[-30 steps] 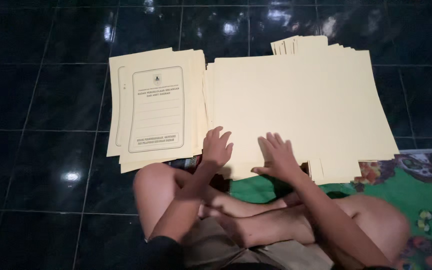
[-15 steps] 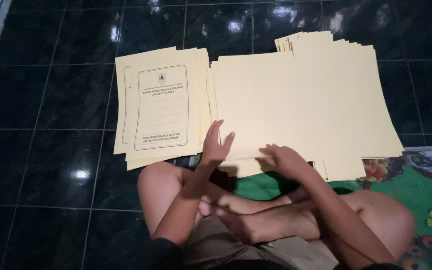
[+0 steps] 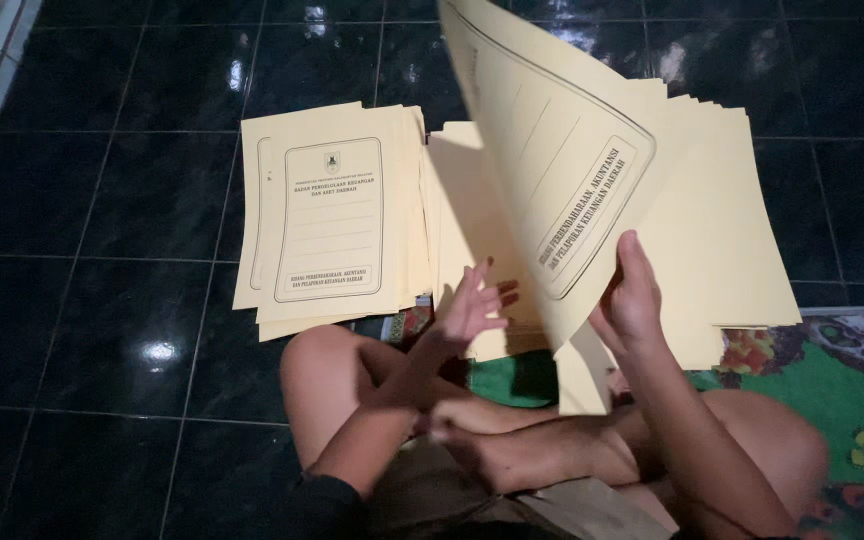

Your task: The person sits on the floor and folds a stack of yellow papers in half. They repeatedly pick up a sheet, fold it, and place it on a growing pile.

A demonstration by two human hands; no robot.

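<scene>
A person seated cross-legged on a dark, glossy tiled floor [image 3: 102, 250] lifts 1 cream-coloured folder cover [image 3: 552, 170] off a wide stack of blank sheets [image 3: 732, 240], the right hand [image 3: 632, 300] clamped on the cover's lower edge, thumb on the printed face and the fingers hidden behind. The cover stands tilted and bowed, its printed frame turned toward the camera and its upper corner running out of view. The left hand [image 3: 472, 305] hovers with fingers spread apart, holding nothing, just beside the raised cover's lower corner and above the near edge of the stack. To the left, touching that stack, lies a second pile of printed covers [image 3: 327, 215], face up and slightly fanned. A green patterned mat [image 3: 832, 385] shows under the person's right knee. The risks appear modest but real: a single-handed pinch near 1 corner could let the bowed card crease or slip out, and a swing toward the left pile could catch its fanned edges and push the covers further askew. The shiny tiles would likely let loose sheets slide, and the sheet beneath might drag along and pull the stack out of line.
</scene>
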